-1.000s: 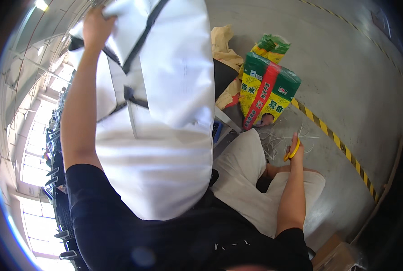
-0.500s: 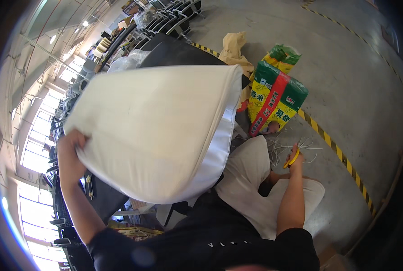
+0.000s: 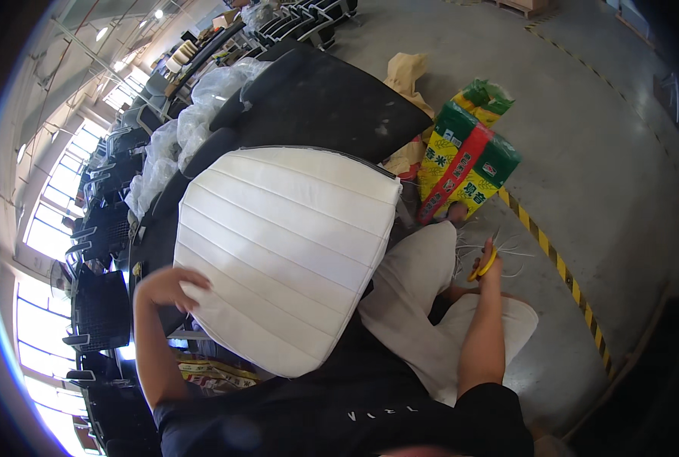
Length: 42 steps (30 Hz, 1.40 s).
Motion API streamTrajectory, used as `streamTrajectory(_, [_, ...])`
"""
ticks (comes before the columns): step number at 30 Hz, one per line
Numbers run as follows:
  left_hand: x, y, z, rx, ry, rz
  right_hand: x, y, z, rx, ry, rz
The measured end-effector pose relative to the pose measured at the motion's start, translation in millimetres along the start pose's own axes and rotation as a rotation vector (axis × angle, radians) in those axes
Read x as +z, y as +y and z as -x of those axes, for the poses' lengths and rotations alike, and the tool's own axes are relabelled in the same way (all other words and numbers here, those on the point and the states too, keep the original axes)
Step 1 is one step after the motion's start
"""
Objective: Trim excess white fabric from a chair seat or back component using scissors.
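Note:
A white padded chair seat (image 3: 293, 228) with rows of stitched ribs lies face up in front of me, its far part on a black-covered work surface (image 3: 324, 95). At its left edge is my left hand (image 3: 173, 289), fingers apart and resting at the rim. My right hand (image 3: 487, 265) is out to the right beside my knee, closed around scissors with yellow handles (image 3: 482, 266). Their blades point away from me. Loose white strands (image 3: 513, 251) are spread over the floor just past the scissors.
A green and yellow printed sack (image 3: 465, 164) stands right of the work surface, near a brown paper bag (image 3: 406, 72). Clear plastic wrapping (image 3: 210, 99) lines the left side. Black chairs (image 3: 103, 308) stand farther left. Black-yellow tape (image 3: 560, 263) crosses the floor.
The white seat was tilted up in my left hand with its smooth side showing; now it lies lower, ribbed face up. My left hand has loosened. The right hand still holds the scissors.

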<state>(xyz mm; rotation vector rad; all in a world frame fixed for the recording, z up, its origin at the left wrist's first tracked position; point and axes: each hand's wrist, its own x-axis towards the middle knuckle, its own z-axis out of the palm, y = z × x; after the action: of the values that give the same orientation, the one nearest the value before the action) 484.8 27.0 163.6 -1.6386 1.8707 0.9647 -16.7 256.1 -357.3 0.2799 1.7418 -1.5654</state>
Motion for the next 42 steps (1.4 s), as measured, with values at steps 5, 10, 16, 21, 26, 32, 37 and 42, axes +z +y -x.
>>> streamTrajectory(5, [-71.7,-93.9,-127.9,0.249,1.114,-0.187,4.7,-8.1,10.3,-0.014,0.012,-0.02])
streamTrajectory(10, [-58.6,-55.1,-192.7,-0.013,1.103,0.07,-2.6,0.6,8.5,-0.048,0.012,0.002])
streamTrajectory(16, [-62.5,-82.3,-166.4,0.09,0.663,0.376,1.6,-8.7,20.4,-0.066,-0.011,0.109])
streamTrajectory(21, [-67.2,-91.2,-150.8,0.358,0.401,0.661,7.3,3.4,-1.0,-0.045,0.033,0.022])
streamTrajectory(26, [-105.8,-37.2,-104.0,0.411,0.749,0.313,1.7,16.6,-1.6,-0.141,0.005,0.097])
streamTrajectory(32, [-204.1,126.5,-34.6,0.531,0.919,-0.429,-1.5,15.4,12.2,-0.08,-0.032,0.092])
streamTrajectory(37, [-212.7,238.9,-120.3,0.652,1.011,-0.884,-2.2,24.6,1.1,-0.115,0.032,0.117])
streamTrajectory(42, [-112.5,307.4,-213.3,0.998,1.233,-0.914,-10.0,30.3,6.8,-0.104,0.053,0.065])
